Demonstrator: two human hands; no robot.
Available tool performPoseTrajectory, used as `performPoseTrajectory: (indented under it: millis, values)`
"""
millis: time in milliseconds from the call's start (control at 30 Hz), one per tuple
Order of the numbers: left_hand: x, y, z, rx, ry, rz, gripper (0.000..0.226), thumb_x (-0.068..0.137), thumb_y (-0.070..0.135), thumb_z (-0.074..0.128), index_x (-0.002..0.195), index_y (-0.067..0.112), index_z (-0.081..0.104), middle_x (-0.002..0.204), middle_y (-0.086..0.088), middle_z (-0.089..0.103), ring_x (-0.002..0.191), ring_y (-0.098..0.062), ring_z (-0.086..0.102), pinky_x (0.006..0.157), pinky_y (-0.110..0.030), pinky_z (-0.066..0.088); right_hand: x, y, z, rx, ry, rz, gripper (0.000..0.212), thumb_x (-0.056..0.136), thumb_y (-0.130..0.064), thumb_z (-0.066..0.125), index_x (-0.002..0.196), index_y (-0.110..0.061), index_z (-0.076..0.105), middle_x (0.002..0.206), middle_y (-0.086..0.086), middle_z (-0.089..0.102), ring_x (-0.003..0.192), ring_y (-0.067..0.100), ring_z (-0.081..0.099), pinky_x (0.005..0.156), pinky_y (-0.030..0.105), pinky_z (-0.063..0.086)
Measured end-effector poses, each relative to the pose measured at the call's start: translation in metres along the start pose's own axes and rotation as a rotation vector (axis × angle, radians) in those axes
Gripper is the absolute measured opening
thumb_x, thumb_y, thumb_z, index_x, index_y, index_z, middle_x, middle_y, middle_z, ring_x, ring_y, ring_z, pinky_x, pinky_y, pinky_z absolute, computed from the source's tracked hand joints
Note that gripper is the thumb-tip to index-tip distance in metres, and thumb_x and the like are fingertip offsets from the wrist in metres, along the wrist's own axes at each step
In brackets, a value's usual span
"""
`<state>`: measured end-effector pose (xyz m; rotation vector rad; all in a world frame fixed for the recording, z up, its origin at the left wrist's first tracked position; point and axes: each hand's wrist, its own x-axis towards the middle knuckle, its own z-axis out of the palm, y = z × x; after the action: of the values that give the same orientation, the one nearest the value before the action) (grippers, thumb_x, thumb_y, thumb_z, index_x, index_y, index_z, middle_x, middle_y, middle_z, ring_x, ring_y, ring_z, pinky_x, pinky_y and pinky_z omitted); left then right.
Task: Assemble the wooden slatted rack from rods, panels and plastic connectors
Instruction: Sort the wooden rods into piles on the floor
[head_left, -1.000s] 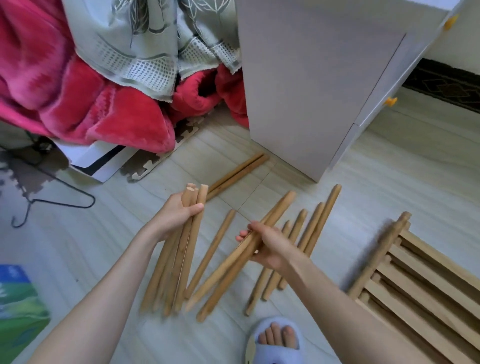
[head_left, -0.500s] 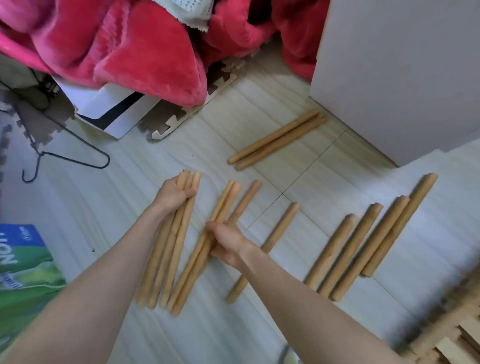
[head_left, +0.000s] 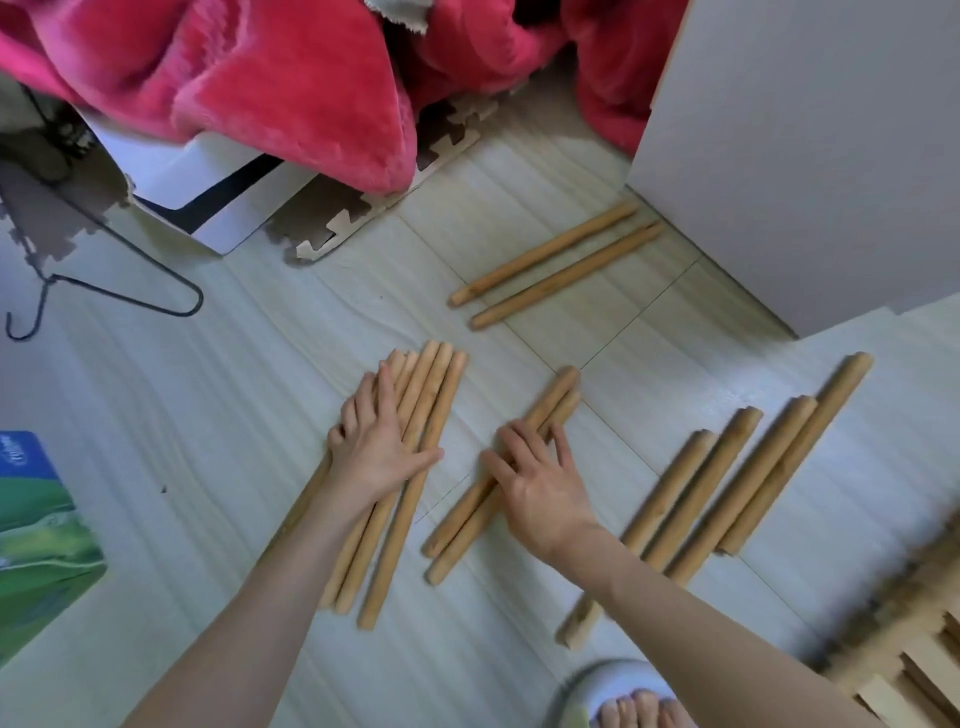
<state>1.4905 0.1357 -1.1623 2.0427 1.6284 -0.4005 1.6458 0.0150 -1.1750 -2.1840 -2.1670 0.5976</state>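
Observation:
Several wooden rods lie in groups on the pale floor. My left hand rests flat, fingers spread, on a bundle of several rods lying side by side. My right hand presses with spread fingers on a pair of rods just right of that bundle. Several more rods lie in a row to the right, and two rods lie farther off near the cabinet. A corner of the slatted wooden panel shows at the bottom right, blurred. No plastic connectors are visible.
A white cabinet stands at the upper right. Red blankets hang over a white box at the top left. A black wire hanger lies at left, a green pack at the left edge. My slippered foot is at the bottom.
Both hands have lowered their rods to the floor and now lie flat on them. The left bundle has gained rods; the right hand is on a pair. The camera has tilted down.

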Motion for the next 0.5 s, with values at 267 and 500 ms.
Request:
performPoseTrajectory:
  millis: [267,500]
  values:
    - [0.017,0.018,0.000,-0.022,0.011,0.049,0.116,0.077,0.041,0.070,0.146,0.026,-0.022,0.157,-0.001,-0.005,0.139,-0.029,0.009,0.109,-0.045,0.020,-0.045,0.036,0.004,0.029,0.121,0.065,0.042,0.061,-0.023,0.085,0.100,-0.018,0.070,0.118,0.009,0.064,0.118,0.030,0.057,0.094,0.052,0.042]
    - [0.048,0.067,-0.023,0.056,0.075,0.080,0.099,0.082,0.066,0.049,0.148,0.026,-0.013,0.157,-0.005,-0.013,0.145,-0.025,-0.006,0.113,-0.058,0.001,-0.062,0.057,0.006,0.055,0.120,0.083,0.030,0.074,-0.031,0.068,0.103,-0.022,0.070,0.123,0.007,0.062,0.121,0.028,0.054,0.098,0.046,0.035]
